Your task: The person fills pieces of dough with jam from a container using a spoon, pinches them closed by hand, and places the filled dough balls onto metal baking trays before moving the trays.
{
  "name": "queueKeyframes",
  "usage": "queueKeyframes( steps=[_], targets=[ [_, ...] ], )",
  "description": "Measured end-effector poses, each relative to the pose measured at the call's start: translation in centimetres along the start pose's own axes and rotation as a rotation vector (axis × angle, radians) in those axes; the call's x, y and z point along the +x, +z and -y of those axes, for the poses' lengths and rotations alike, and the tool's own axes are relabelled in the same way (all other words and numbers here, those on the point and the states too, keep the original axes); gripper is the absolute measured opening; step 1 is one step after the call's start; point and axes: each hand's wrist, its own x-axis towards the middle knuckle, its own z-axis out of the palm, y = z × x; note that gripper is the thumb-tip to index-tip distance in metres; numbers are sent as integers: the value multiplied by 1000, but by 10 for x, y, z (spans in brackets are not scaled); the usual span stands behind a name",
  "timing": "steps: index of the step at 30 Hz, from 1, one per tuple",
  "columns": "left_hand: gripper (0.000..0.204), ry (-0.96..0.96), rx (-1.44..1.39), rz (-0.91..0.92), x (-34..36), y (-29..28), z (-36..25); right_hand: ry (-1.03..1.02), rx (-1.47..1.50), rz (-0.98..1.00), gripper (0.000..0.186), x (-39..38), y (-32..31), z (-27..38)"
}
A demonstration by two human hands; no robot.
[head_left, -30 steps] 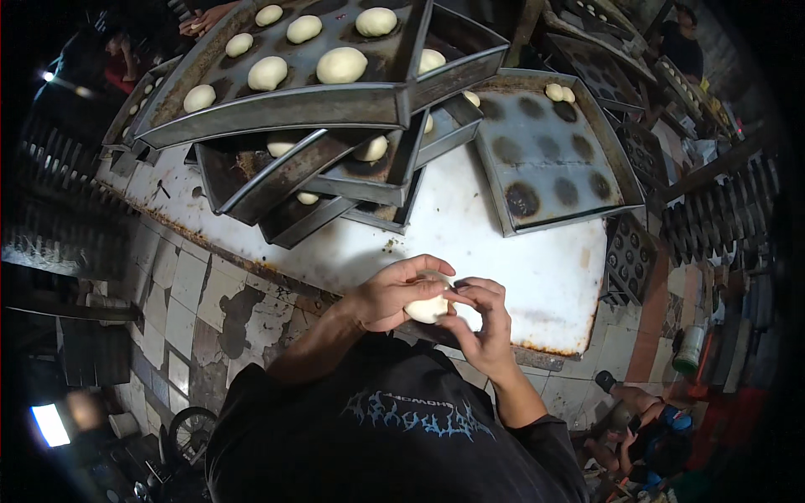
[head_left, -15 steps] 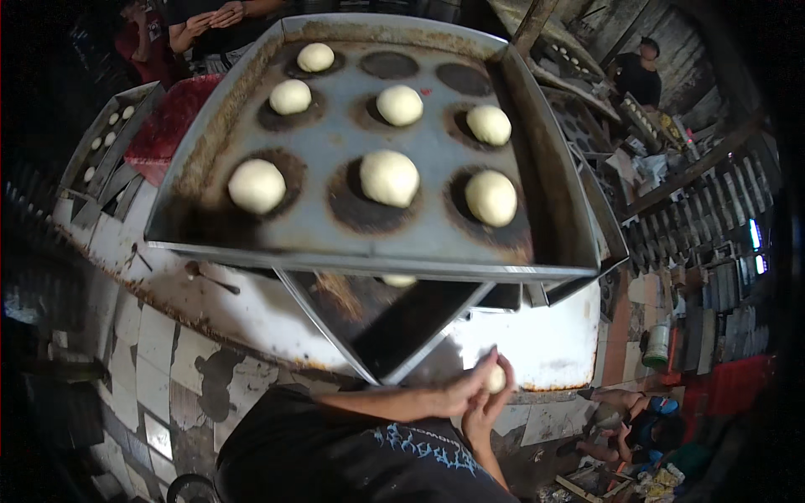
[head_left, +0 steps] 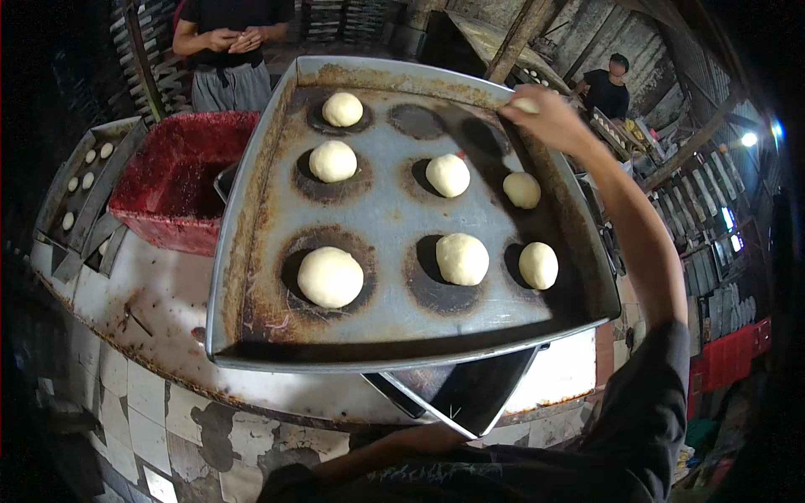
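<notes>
My right hand (head_left: 543,116) reaches over the far right corner of the metal baking tray (head_left: 394,356), its fingers closed round a pale dough ball (head_left: 526,105). Below it on the tray lies a dark round mark with no ball on it. Several round dough balls sit apart on other dark marks; a large one (head_left: 330,277) is near left, another (head_left: 462,259) near the middle, and a smaller one (head_left: 521,190) on the right. My left hand (head_left: 440,433) is low, by the corner of a lower tray (head_left: 470,394); its fingers do not show.
A red tub (head_left: 168,230) stands left of the tray on a stained white table (head_left: 159,277). Farther left, a long pan (head_left: 63,226) holds small dough balls. One person (head_left: 235,42) works with both hands across the table; another (head_left: 608,90) is at the far right.
My hands, together round a dough ball before, have parted. The right has carried a ball forward over the tray's far right corner. The view has shifted, so the tray appears lower.
</notes>
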Motion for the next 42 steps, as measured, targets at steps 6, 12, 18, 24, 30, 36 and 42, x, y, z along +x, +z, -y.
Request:
queueKeyframes(
  steps=[6, 12, 18, 24, 30, 36, 42],
  targets=[
    [60, -129, -669, 14, 8, -24, -34, 141, 61, 357, 87, 45, 82, -5],
    [61, -209, -616, 58, 77, -18, -43, -76, 399, 333, 91, 32, 53, -17],
    [59, -373, -957, -235, 136, -20, -29, -148, 1150, -628, 38, 12, 37, -188],
    [66, -397, -829, -482, 165, -1, -49, 1004, 684, -505, 37, -120, 340, -532],
    [56, -408, -739, -1004, 159, 21, -73, 1667, 888, -702, 83, -26, 380, -424],
    [64, -587, -774, -1095, 138, 28, -105, 631, 2337, -515, 23, -64, 318, -397],
    [47, -294, -528, -770, 77, 58, -98, -59, 1893, -843, 36, -221, 84, -194]
  ],
)
